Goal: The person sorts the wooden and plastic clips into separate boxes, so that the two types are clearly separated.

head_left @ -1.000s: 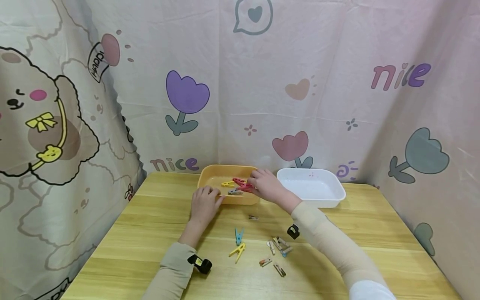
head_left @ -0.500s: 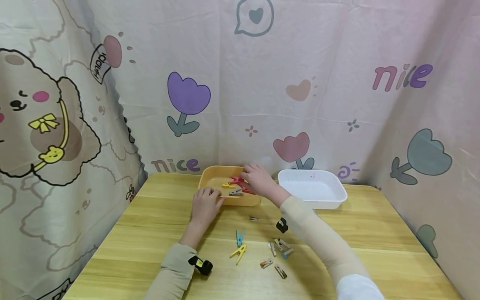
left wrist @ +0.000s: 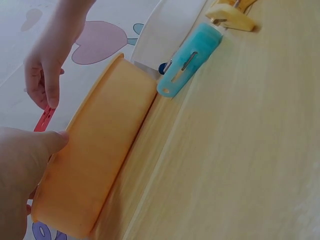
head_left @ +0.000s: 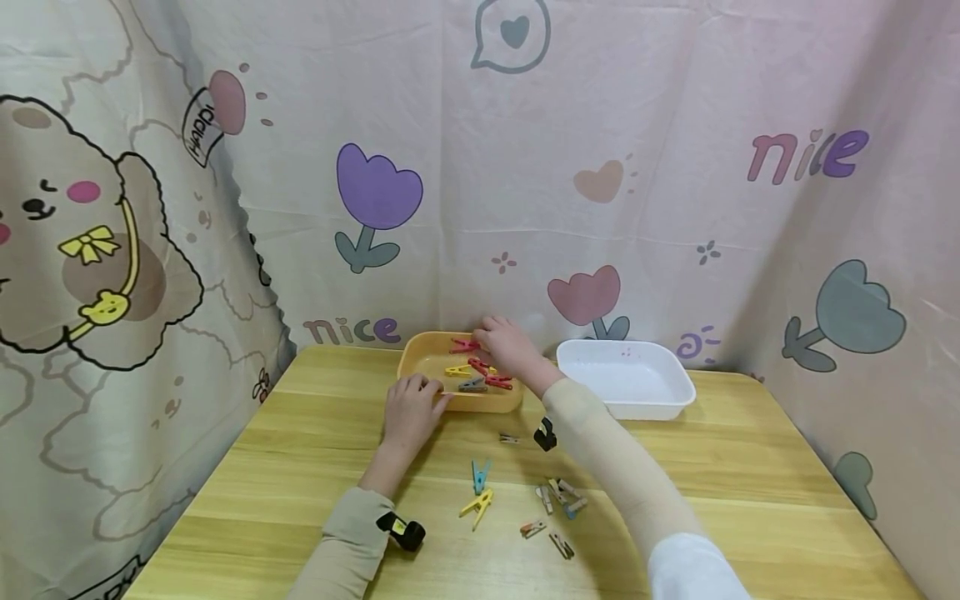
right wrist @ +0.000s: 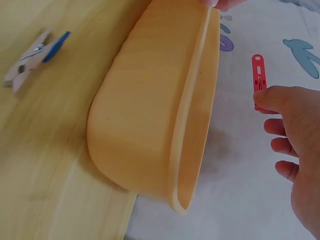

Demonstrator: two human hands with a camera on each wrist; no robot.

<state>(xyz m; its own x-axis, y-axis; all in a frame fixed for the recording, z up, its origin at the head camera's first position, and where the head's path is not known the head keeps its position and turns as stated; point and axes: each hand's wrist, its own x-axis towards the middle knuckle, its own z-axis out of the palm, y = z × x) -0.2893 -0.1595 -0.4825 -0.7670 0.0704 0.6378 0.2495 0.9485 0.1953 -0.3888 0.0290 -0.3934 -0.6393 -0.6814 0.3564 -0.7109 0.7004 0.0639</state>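
Observation:
In the head view my left hand [head_left: 408, 412] holds the front left rim of a yellow-orange tub [head_left: 480, 403]. The left wrist view has its thumb [left wrist: 57, 141] over the rim. My right hand [head_left: 513, 350] is above the tub's back right part, pinching a red clothespin [head_left: 464, 345] between thumb and fingers. The right wrist view gives this red clothespin [right wrist: 258, 80] clear of the tub wall. Inside the tub lie two more red clothespins [head_left: 498, 382], yellow clothespins [head_left: 457, 372] and a grey one [head_left: 472, 385].
A white tub [head_left: 652, 412] stands to the right. On the wooden table [head_left: 300, 467] lie a blue clothespin [head_left: 480, 477], a yellow clothespin [head_left: 477, 505] and several small wooden clothespins [head_left: 561, 545]. A printed curtain [head_left: 480, 167] hangs behind the table.
My right hand has moved left and toward the back of the tub. A red clothespin now shows at its fingertips, apart from the other red ones. My left hand stays on the rim.

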